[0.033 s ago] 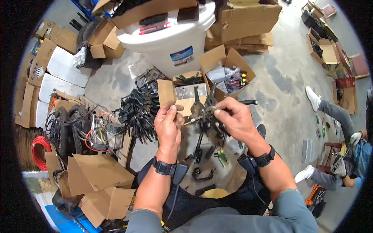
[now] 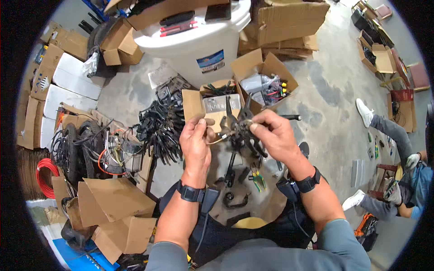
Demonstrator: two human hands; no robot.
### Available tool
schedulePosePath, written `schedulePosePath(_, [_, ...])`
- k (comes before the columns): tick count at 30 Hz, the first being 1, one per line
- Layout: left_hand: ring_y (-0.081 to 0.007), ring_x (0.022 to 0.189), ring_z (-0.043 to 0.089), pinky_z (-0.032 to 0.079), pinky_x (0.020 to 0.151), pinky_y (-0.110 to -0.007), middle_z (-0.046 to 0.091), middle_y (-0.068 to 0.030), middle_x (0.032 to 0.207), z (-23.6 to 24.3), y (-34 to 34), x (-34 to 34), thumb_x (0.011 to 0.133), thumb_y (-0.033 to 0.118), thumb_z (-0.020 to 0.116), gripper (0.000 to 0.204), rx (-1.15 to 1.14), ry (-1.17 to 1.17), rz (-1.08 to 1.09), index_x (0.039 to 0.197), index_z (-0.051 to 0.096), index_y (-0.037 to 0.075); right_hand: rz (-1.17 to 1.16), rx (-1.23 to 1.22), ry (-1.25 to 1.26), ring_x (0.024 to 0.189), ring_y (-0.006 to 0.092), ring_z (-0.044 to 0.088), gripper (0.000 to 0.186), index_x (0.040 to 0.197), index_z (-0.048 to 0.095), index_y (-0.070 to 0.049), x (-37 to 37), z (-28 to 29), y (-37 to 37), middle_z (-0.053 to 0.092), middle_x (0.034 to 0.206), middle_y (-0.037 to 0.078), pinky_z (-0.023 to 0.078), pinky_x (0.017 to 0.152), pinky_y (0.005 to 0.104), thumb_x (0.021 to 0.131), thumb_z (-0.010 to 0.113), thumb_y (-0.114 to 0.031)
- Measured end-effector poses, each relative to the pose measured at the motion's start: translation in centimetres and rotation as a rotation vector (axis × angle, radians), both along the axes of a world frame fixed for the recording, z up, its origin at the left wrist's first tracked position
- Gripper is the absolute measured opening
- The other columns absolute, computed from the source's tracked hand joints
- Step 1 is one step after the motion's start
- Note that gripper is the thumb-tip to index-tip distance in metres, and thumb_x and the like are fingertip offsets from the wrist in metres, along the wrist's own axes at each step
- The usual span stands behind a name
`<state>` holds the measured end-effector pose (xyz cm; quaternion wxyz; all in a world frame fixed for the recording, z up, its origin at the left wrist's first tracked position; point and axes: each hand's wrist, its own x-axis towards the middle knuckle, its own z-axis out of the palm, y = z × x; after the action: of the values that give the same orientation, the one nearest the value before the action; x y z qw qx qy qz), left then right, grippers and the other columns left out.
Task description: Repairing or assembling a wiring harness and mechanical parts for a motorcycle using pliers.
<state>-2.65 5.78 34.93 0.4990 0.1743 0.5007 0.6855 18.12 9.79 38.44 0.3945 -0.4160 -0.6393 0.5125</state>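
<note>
Slightly shifted, the pale cable (image 2: 218, 141), likely light and flexible, is seemingly pinched by the left hand (image 2: 195, 142), while the stiff-looking black lever assembly (image 2: 239, 132), best gripped by its body, is clamped by the right hand (image 2: 276, 137) before the white tub (image 2: 181, 55).

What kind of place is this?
It looks like a workshop, maybe for taking things apart: there are black tyres, green-handled pliers and a big heap of black parts.
</note>
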Motion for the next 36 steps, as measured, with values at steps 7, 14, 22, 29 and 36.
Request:
schedulePosePath(7, [-0.0088,0.068,0.058,0.047,0.062,-0.023,0.067,-0.0057,0.081,-0.6,1.2,-1.5,0.088,0.013,0.067,0.024,-0.234,0.505,-0.333,0.102,0.066,-0.005,-0.101,-0.222,0.137,0.065,0.0021,0.045,0.011,0.095,0.063,-0.001,0.6,-0.8,1.1,0.054,0.074,-0.006,0.038,0.057,0.0205,0.091,0.063,-0.010])
schedulePosePath(14, [-0.0082,0.059,0.057,0.046,0.056,-0.024,0.065,-0.0026,0.070,1.1,0.5,-2.1,0.084,0.016,0.072,0.020,-0.230,0.555,-0.817,0.090,0.070,-0.003,-0.160,-0.213,0.161,0.059,0.0012,0.045,0.010,0.095,0.062,-0.002,1.4,-1.1,1.2,0.055,0.072,-0.006,0.036,0.051,0.0192,0.092,0.063,-0.012])
schedulePosePath(22, [-0.0153,0.069,0.065,0.053,0.065,-0.027,0.070,-0.0124,0.086,-0.6,0.1,-2.6,0.081,0.005,0.072,0.018,0.105,0.052,-0.663,0.095,0.068,-0.005,-0.238,-0.310,0.428,0.055,0.0031,0.047,0.010,0.099,0.061,-0.003,1.8,-1.0,1.7,0.057,0.074,-0.003,0.039,0.048,0.0193,0.093,0.061,-0.012])
schedulePosePath(29, [-0.0191,0.078,0.068,0.055,0.070,-0.030,0.070,-0.0139,0.093,-0.8,0.4,-1.2,0.080,-0.002,0.069,0.018,0.029,0.126,-0.439,0.098,0.067,-0.006,-0.217,-0.323,0.452,0.052,0.0039,0.046,0.010,0.099,0.061,-0.003,1.4,-1.2,1.6,0.057,0.074,-0.002,0.039,0.047,0.0198,0.094,0.060,-0.012])
schedulePosePath(36, [-0.0128,0.080,0.065,0.053,0.074,-0.026,0.069,-0.0083,0.094,-0.5,0.0,-1.0,0.081,-0.005,0.061,0.025,0.039,0.650,-0.603,0.105,0.067,-0.003,-0.268,-0.312,0.496,0.051,0.0045,0.047,0.010,0.099,0.059,-0.003,1.2,-1.1,1.7,0.056,0.074,-0.002,0.042,0.047,0.0213,0.094,0.060,-0.012])
